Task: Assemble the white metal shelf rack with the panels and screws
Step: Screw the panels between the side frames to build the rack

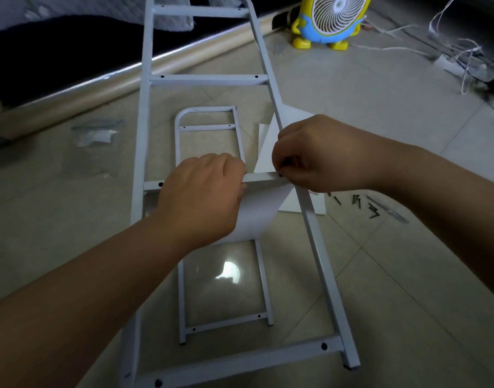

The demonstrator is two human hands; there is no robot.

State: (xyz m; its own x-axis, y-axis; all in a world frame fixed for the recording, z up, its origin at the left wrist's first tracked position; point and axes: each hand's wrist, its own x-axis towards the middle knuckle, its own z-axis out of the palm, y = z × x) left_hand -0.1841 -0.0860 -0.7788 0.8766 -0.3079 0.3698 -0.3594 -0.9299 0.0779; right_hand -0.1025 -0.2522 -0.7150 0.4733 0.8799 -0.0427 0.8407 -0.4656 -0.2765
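Head view: left hand (201,191) grips panel (262,208), right hand (318,155) pinches screw (281,173).

On tiled floor (380,121): small frame (206,126), screws (357,201), plastic bag (96,135), yellow fan (335,18), cables (464,51).

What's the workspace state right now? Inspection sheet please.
Surface: tiled floor, glossy.
Job's things: big white frame; small frame on the floor, seen through it; white panel against a crossbar; spare panels behind; loose screws at right.
Clutter: plastic bag at left; clear sheet under the small frame.
Hands: left hand grips the panel's top edge; right hand pinches a dark screw at the crossbar's right end.
Cables: white cables and power strip, far right.
Surroundings: yellow fan; dark furniture.
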